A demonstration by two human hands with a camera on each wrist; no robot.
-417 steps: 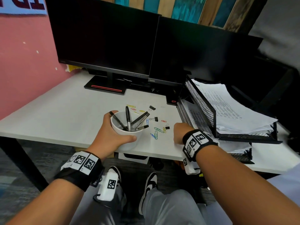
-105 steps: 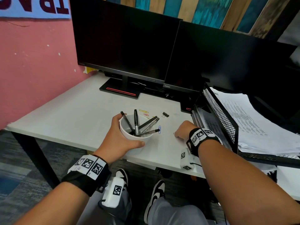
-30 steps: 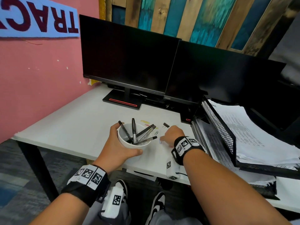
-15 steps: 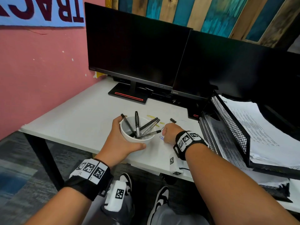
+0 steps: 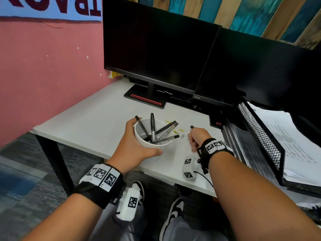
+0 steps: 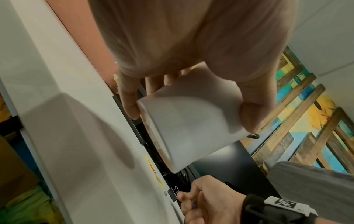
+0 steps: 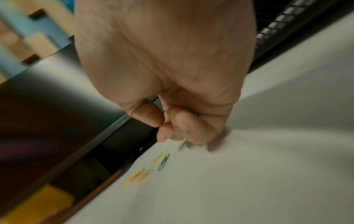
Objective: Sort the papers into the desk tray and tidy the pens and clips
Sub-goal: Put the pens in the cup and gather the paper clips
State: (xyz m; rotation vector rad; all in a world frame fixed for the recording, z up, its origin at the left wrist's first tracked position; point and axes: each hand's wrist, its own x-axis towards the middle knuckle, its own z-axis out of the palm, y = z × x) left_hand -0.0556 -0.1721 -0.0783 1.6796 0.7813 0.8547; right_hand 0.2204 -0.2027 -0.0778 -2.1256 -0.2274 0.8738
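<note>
Left hand [image 5: 133, 150]: wrapped round white cup [image 5: 152, 142], thumb and fingers on its wall; cup raised off desk [image 5: 86, 126]; pens [image 5: 152, 126] inside.
Loose clips [image 5: 181, 130]: on desk between cup and right hand.
Right hand [image 5: 198, 138]: fingers curled, pinching a small clip; binder clip [image 6: 172, 195] at its fingertips.
Tray [image 5: 260, 136]: right of that hand, holds papers [image 5: 284, 136].

Blue wall sign [image 5: 52, 6]: mirrored, poss. "TRAC..", cut off.

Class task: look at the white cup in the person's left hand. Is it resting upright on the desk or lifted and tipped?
Lifted and tipped. The left wrist view shows the white cup gripped by the left hand, its base clear of the desk and slanted.
</note>
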